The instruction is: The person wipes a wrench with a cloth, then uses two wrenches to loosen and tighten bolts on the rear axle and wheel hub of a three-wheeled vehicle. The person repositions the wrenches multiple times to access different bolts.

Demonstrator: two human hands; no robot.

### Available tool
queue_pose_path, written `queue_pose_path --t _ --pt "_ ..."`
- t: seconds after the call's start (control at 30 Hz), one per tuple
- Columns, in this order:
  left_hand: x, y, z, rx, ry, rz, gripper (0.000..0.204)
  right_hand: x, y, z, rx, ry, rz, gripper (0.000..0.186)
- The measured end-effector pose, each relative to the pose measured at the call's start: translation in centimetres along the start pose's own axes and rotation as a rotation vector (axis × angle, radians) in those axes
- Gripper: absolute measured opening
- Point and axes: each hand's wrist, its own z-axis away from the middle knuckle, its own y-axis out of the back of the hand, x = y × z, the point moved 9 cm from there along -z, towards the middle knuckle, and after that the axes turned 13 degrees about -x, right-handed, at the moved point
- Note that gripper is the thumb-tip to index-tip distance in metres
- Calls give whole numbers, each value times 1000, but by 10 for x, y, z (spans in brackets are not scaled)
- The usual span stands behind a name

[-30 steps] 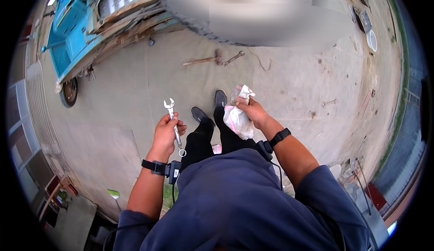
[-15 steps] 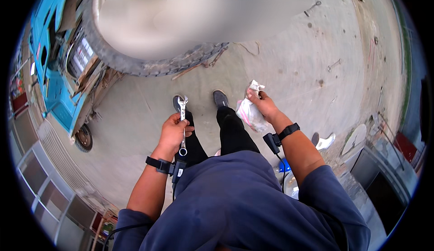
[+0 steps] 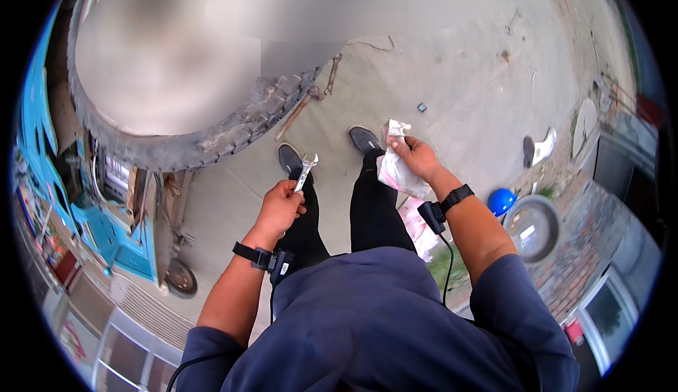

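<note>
My left hand [image 3: 281,208] is closed round a silver combination wrench [image 3: 305,171], its open-jaw end pointing up and away from me and its lower end mostly hidden by my fingers. In my right hand [image 3: 417,156] is a crumpled white bag or cloth [image 3: 395,176] with pink markings, pinched near its top. Beyond my shoes, a hammer [image 3: 289,120] with a wooden handle lies on the concrete beside a double-ended spanner [image 3: 333,70]. A large treaded tire [image 3: 229,141] fills the upper left, its middle blurred out.
A turquoise vehicle [image 3: 120,247] stands at left with a small wheel [image 3: 180,279]. At right are a white-and-grey object [image 3: 544,145], a blue round object [image 3: 501,201], a grey basin [image 3: 540,247] and bricks. Pink plastic [image 3: 417,226] lies behind my right leg. A small wrench [image 3: 513,21] lies farther off.
My view and body have turned, so the tire fills more of the left, and the basin and blue object have come into view at right. Both hands keep what they held.
</note>
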Motion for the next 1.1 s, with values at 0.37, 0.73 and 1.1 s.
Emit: queue_pose_path --t 0.37,0.73,1.1 --pt "34 4 -60 45 -209 -984 18 36 -1 -49 226 46 377 46" --pt "65 -32 -176 3 -287 -1256 17 102 18 -156 194 -37 639 44" --pt "62 64 -332 29 -167 -1330 22 145 41 -310 182 -191 789 45"
